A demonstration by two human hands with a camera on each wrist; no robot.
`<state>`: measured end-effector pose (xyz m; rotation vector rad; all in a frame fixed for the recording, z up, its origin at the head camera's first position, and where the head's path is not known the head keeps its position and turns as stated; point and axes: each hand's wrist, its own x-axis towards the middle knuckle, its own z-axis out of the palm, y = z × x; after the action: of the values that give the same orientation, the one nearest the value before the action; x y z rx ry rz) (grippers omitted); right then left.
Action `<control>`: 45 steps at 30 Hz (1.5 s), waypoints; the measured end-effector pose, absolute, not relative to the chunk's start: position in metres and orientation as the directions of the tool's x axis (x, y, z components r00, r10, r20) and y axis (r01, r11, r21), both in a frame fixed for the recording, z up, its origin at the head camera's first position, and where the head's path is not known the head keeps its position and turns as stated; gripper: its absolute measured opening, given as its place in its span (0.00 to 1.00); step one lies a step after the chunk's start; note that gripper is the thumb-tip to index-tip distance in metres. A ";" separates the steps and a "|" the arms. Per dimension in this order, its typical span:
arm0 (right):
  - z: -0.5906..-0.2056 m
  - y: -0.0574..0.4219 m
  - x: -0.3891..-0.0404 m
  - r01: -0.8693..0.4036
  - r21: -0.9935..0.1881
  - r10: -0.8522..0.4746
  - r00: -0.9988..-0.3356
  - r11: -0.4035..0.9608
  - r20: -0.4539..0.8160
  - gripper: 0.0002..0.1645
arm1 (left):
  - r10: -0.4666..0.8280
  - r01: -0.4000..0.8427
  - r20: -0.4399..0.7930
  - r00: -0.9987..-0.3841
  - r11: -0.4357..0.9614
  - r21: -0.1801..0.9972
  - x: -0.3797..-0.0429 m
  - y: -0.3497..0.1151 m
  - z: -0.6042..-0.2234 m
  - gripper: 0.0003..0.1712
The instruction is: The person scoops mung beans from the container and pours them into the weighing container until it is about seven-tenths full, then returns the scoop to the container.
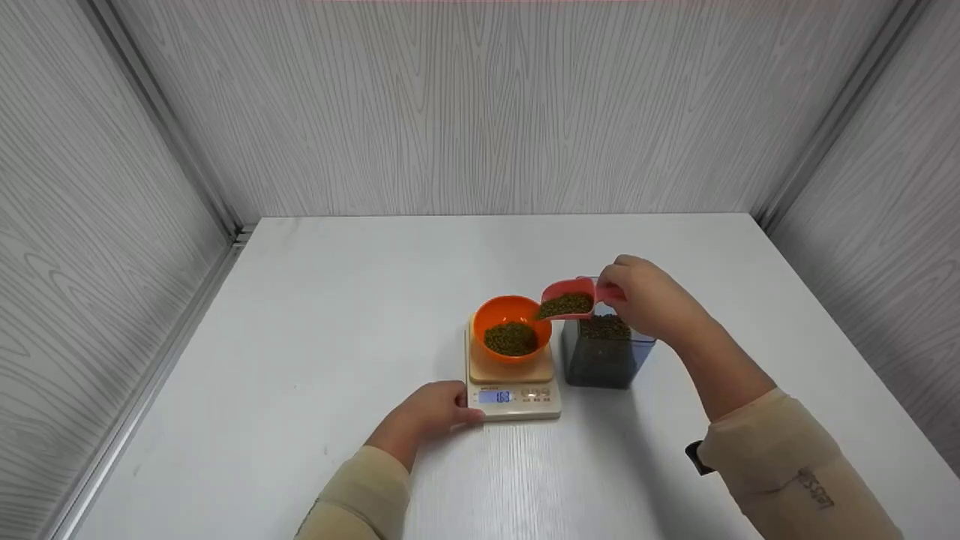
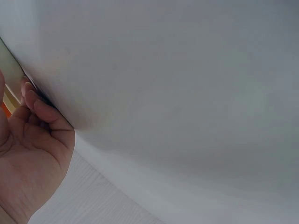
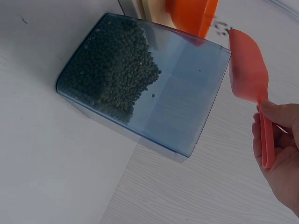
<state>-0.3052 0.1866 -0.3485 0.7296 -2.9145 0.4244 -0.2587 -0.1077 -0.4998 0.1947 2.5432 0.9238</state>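
My right hand [image 1: 649, 296] grips the handle of a red scoop [image 3: 248, 65] loaded with small green mung beans [image 1: 568, 304]. The scoop's lip is tipped over the right rim of an orange bowl [image 1: 499, 309]; in the right wrist view a few blurred beans drop between the two. More mung beans lie in the bowl, which sits on the wooden-coloured platform of a white kitchen scale [image 1: 517, 409]. My left hand [image 1: 435, 409] holds the scale at its front left corner, fingers along its side. Its display [image 1: 495, 397] is lit with digits.
Just right of the scale stands a transparent bluish bin [image 3: 187, 93] partly filled with mung beans, below the right hand. The white table [image 1: 337, 315] is bounded by grey wood-grain panels [image 1: 487, 112] at the back and sides.
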 end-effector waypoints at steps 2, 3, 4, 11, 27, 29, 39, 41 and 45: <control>-0.348 0.186 -0.305 -0.480 -0.239 -0.449 -0.876 0.844 0.176 0.09 | 0.269 -0.014 -0.344 -0.900 0.769 0.639 -0.258 -0.108 -0.499 0.17; -0.348 0.186 -0.305 -0.482 -0.237 -0.450 -0.875 0.843 0.180 0.09 | 0.269 -0.015 -0.345 -0.899 0.769 0.639 -0.259 -0.108 -0.499 0.17; -0.348 0.186 -0.305 -0.484 -0.236 -0.451 -0.874 0.843 0.182 0.09 | 0.269 -0.016 -0.346 -0.899 0.769 0.639 -0.259 -0.107 -0.499 0.17; -0.348 0.186 -0.304 -0.511 -0.218 -0.471 -0.857 0.832 0.212 0.08 | 0.267 -0.019 -0.347 -0.899 0.768 0.640 -0.260 -0.107 -0.501 0.17; -0.345 0.184 -0.302 -0.523 -0.171 -0.482 -0.845 0.835 0.231 0.08 | 0.257 -0.023 -0.347 -0.902 0.775 0.632 -0.259 -0.106 -0.500 0.17; -0.344 0.183 -0.301 -0.521 -0.169 -0.480 -0.846 0.837 0.232 0.08 | 0.258 -0.022 -0.347 -0.901 0.774 0.633 -0.259 -0.106 -0.500 0.17; -0.344 0.175 -0.299 -0.512 -0.137 -0.480 -0.851 0.848 0.213 0.08 | 0.259 -0.020 -0.351 -0.900 0.779 0.627 -0.258 -0.107 -0.498 0.17; -0.345 0.173 -0.299 -0.507 -0.127 -0.479 -0.855 0.852 0.201 0.09 | 0.259 -0.019 -0.349 -0.900 0.779 0.627 -0.258 -0.107 -0.498 0.17; -0.348 0.169 -0.298 -0.516 -0.112 -0.488 -0.849 0.849 0.202 0.10 | 0.259 -0.014 -0.345 -0.902 0.781 0.624 -0.258 -0.107 -0.498 0.17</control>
<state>-0.2981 0.1686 -0.3475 0.7822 -2.8602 0.2429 -0.2583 -0.1070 -0.4981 0.1853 2.5565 0.9008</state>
